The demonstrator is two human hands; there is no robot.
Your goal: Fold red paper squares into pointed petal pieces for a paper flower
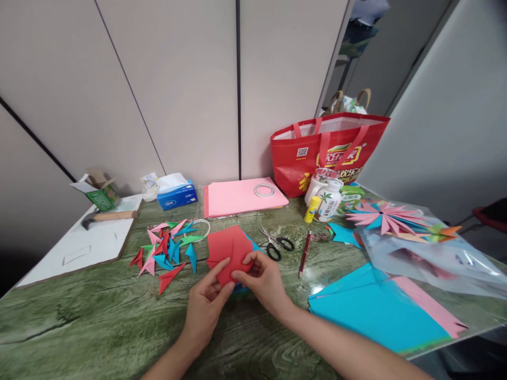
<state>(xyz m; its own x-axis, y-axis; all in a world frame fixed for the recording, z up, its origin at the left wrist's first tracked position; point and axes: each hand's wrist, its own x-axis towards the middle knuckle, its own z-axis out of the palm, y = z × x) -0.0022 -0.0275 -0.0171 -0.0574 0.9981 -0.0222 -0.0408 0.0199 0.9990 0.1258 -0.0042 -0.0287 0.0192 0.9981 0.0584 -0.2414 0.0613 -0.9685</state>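
A red sheet of paper (227,245) with fold lines is held up in front of me, over the table. My left hand (209,295) pinches its lower left part between thumb and fingers. On the lower right edge, my right hand (261,274) is closed on the same paper. Some blue paper (255,244) shows behind it, mostly hidden. To the left lies a pile of folded paper pieces (166,248) in pink, red, blue and green. Black-handled scissors (274,245) and a dark red pencil (304,255) rest to the right.
Pink paper sheets (237,198) lie at the back beside a blue tissue box (177,195). A red bag (293,163), white bottle (328,203) and yellow glue stick (312,209) stand back right. Blue sheets (376,311) and a paper star (386,217) are right; a hammer (111,215) lies left.
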